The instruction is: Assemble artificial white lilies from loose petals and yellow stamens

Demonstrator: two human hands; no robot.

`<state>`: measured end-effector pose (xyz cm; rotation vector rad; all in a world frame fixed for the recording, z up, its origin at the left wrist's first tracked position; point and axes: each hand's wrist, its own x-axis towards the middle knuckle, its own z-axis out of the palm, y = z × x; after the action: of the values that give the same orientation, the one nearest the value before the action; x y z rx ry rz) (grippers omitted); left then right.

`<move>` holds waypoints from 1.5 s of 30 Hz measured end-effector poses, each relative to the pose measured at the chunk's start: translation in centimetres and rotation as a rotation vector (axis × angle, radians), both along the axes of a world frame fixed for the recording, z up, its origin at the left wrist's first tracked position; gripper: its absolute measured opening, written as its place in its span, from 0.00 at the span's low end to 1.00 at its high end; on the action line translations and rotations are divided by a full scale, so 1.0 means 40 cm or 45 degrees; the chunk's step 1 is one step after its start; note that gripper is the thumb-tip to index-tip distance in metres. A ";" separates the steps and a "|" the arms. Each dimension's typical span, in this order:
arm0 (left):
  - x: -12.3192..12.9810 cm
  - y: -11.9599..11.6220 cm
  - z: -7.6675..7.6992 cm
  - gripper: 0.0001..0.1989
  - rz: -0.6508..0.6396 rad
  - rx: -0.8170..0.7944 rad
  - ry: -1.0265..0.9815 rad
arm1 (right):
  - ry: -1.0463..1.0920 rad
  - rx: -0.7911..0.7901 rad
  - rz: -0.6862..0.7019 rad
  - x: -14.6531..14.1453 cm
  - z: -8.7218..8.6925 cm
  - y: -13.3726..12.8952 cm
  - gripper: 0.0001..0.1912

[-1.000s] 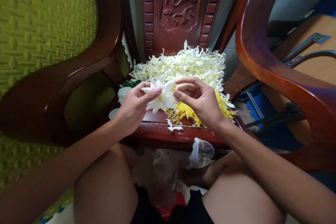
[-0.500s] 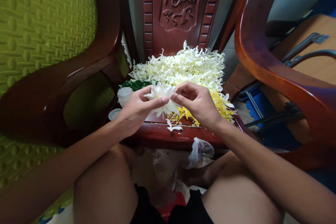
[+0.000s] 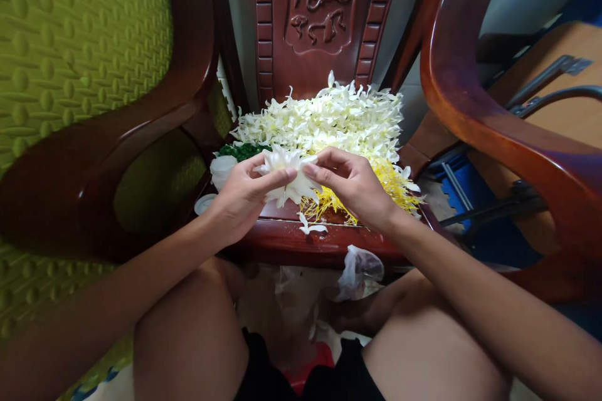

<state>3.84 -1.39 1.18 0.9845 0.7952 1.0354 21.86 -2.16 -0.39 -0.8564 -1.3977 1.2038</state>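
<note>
A white many-petalled flower point(image 3: 294, 183) is held up above the front of the dark red wooden seat point(image 3: 301, 244). My left hand point(image 3: 251, 191) pinches it from the left, thumb across its lower petals. From the right, my right hand point(image 3: 350, 182) has thumb and forefinger closed on a petal at its edge. Behind the hands lies a wide heap of white petals point(image 3: 324, 116). Yellow stamens point(image 3: 395, 188) are piled beside and under my right hand. Green pieces point(image 3: 242, 151) lie behind my left hand. One loose white petal piece point(image 3: 311, 225) rests on the seat's front edge.
Left of my left hand are a translucent white container point(image 3: 222, 170) and a small round lid point(image 3: 205, 203). A clear plastic bag point(image 3: 360, 269) hangs below the seat's edge. Curved wooden armrests point(image 3: 508, 131) rise on both sides, and a carved backrest point(image 3: 324, 6) stands behind.
The white flower has turned slightly and shows more petals toward the right. My left thumb has shifted a little left and up; my right hand has barely moved.
</note>
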 end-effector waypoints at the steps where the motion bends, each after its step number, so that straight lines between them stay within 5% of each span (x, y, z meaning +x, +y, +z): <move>1: 0.000 0.000 0.000 0.14 -0.001 -0.002 0.000 | 0.014 0.000 0.008 0.000 -0.001 0.001 0.15; 14: -0.003 0.000 -0.008 0.13 -0.055 0.047 0.020 | -0.046 0.048 0.035 0.000 0.004 0.003 0.17; 31: -0.003 0.001 0.007 0.14 0.009 -0.007 0.001 | -0.075 0.061 -0.145 0.018 0.005 0.001 0.17; 45: -0.006 0.004 0.009 0.14 0.150 -0.027 -0.002 | 0.048 -0.155 -0.030 -0.003 0.000 -0.014 0.29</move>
<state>3.62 -1.22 1.54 0.9273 0.8695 1.1264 21.73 -2.72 -0.40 -0.9276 -1.2910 1.2911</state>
